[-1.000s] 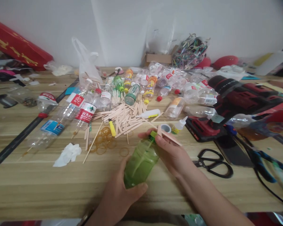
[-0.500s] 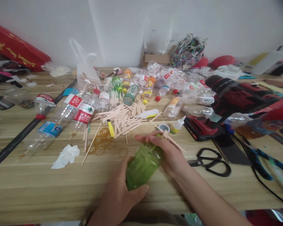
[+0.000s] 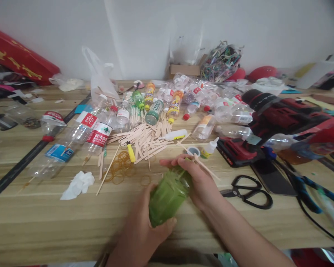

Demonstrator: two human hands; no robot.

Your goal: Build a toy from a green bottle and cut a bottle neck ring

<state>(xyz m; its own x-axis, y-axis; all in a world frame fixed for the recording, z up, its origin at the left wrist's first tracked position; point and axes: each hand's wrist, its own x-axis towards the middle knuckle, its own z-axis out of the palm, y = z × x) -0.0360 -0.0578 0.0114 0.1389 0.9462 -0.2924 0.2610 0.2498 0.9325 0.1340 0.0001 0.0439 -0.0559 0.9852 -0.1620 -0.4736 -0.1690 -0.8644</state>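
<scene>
A green, partly clear bottle-like object [image 3: 168, 196] is held tilted above the front of the wooden table [image 3: 58, 226]. My left hand [image 3: 144, 222] wraps round its lower left end, thumb along the underside. Round its upper right end curl the fingers of my right hand [image 3: 197, 178]. Thin wooden sticks [image 3: 207, 168] show just beyond the right hand; whether it grips them I cannot tell. Black scissors [image 3: 247, 191] lie to the right of that hand. Tan rubber bands [image 3: 119, 167] and a yellow-handled tool [image 3: 131, 152] lie beyond the left hand.
A pile of flat sticks [image 3: 147, 139] lies mid-table, with several plastic bottles [image 3: 199, 92] behind. On the right are a red and black drill [image 3: 281, 115], a phone [image 3: 272, 176] and blue-handled pliers [image 3: 308, 193]. Crumpled tissue [image 3: 78, 184] and bottles on a stick [image 3: 58, 152] lie left.
The green object has shifted very slightly down in my hands. Both hands keep their hold, and the things on the table have not moved.
</scene>
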